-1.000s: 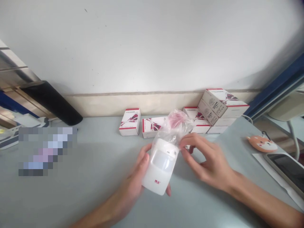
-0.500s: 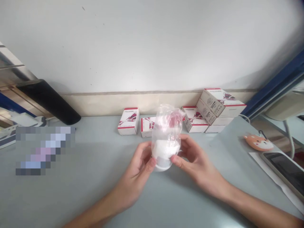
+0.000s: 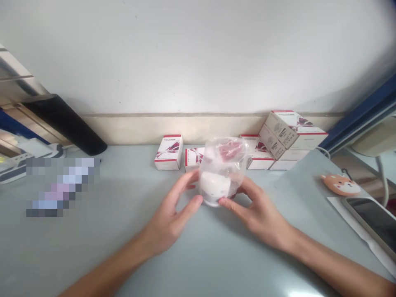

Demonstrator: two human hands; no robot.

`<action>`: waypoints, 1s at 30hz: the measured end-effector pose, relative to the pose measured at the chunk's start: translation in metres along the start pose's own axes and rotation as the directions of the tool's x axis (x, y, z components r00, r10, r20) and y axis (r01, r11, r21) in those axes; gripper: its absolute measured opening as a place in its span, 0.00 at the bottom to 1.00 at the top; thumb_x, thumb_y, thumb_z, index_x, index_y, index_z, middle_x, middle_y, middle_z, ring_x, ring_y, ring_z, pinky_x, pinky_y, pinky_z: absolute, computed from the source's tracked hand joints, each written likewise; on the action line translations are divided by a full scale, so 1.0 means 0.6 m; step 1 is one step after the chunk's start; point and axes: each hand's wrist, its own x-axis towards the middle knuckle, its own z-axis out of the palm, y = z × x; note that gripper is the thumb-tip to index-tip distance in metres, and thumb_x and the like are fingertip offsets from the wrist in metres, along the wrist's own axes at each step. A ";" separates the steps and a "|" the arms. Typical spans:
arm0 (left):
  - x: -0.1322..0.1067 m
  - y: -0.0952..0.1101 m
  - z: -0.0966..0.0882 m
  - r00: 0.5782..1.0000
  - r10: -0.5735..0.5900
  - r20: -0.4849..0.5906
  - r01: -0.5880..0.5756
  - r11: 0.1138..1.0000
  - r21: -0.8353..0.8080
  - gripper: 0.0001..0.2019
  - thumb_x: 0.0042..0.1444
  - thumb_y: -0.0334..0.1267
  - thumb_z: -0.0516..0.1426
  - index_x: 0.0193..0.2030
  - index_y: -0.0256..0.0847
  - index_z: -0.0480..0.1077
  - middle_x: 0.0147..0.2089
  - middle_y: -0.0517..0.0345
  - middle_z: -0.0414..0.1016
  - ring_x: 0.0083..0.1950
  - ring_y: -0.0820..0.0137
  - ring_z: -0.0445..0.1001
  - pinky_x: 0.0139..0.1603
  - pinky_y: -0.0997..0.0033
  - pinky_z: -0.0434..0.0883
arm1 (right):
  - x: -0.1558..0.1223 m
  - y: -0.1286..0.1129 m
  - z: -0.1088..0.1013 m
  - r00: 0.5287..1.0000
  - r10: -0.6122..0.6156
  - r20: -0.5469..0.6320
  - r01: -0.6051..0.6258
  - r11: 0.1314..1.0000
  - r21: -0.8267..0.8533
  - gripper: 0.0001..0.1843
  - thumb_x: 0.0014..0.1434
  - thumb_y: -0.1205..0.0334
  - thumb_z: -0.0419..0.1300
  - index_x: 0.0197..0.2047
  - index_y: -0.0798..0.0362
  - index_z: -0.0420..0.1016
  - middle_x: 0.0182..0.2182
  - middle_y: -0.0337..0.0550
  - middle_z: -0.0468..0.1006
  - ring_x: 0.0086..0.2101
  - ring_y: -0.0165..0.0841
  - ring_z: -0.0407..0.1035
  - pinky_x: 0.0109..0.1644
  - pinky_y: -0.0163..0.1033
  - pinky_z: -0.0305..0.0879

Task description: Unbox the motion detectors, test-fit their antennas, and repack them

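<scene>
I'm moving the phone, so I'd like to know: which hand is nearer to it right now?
Right. The right hand is nearer, to the phone's left and apart from it, by the clear plastic bag. The left hand is farther away, on the bag's far side.

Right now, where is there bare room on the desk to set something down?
Bare desk lies in front, between the left hand and the blurred patch, and past the right hand before the phone. It is crowded along the wall, where boxes stand behind the plastic bag.

Six boxes [image 3: 168, 152], one plastic bag [image 3: 224, 159], one left hand [image 3: 168, 225], one right hand [image 3: 258, 218]
</scene>
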 end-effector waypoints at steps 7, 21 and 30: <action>0.015 -0.008 -0.004 0.997 -0.041 0.063 0.027 0.980 0.199 0.21 0.70 0.50 0.58 0.66 0.49 0.72 0.67 0.53 0.75 0.64 0.55 0.74 0.62 0.62 0.72 | 0.001 0.004 -0.008 0.988 0.025 0.154 -0.004 0.992 -0.130 0.15 0.69 0.54 0.65 0.57 0.44 0.74 0.50 0.45 0.79 0.46 0.40 0.73 0.52 0.49 0.73; 0.007 0.007 -0.002 0.997 -0.020 0.076 -0.003 0.955 0.298 0.37 0.58 0.48 0.69 0.73 0.53 0.63 0.72 0.51 0.69 0.73 0.48 0.64 0.72 0.52 0.63 | 0.005 0.032 -0.013 0.959 -0.091 0.267 0.214 0.852 -0.478 0.10 0.69 0.60 0.64 0.53 0.48 0.77 0.51 0.51 0.80 0.52 0.49 0.73 0.54 0.58 0.73; 0.010 -0.006 0.003 0.990 -0.096 0.099 0.066 0.960 0.272 0.21 0.65 0.52 0.63 0.61 0.49 0.74 0.60 0.52 0.79 0.62 0.51 0.75 0.62 0.55 0.72 | 0.004 0.024 -0.022 0.960 -0.047 0.277 0.163 0.897 -0.411 0.21 0.69 0.48 0.64 0.61 0.46 0.72 0.54 0.52 0.80 0.51 0.50 0.74 0.55 0.59 0.73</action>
